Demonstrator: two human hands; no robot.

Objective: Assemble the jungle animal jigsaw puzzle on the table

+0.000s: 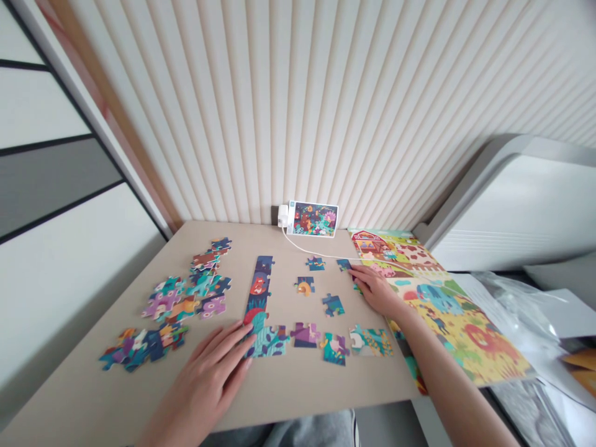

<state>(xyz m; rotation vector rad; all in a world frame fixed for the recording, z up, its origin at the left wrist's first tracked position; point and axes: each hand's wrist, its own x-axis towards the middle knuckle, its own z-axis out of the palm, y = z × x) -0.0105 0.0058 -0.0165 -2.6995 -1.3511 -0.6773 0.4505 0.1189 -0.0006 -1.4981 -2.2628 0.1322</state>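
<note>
My left hand [218,363] lies with its fingers stretched out, fingertips on the lower left corner of a joined L-shaped puzzle strip [259,282]. My right hand [375,290] rests at the right, its fingertips at a small dark blue piece [344,265], with a green piece partly hidden beneath the hand. Between the hands lie loose pieces: one with an orange figure [305,286], a blue one [333,305] and a colorful one [315,263]. Along the bottom are a purple piece [306,335], a teal piece [335,349] and a joined yellow-and-teal section [371,341].
Overlapping puzzle pieces [162,301] are heaped at the left of the table [279,397]. A picture card [313,219] leans at the back beside a white charger [282,216] with a cable. Farm and animal picture boards [447,304] lie at the right, near clear plastic [521,304].
</note>
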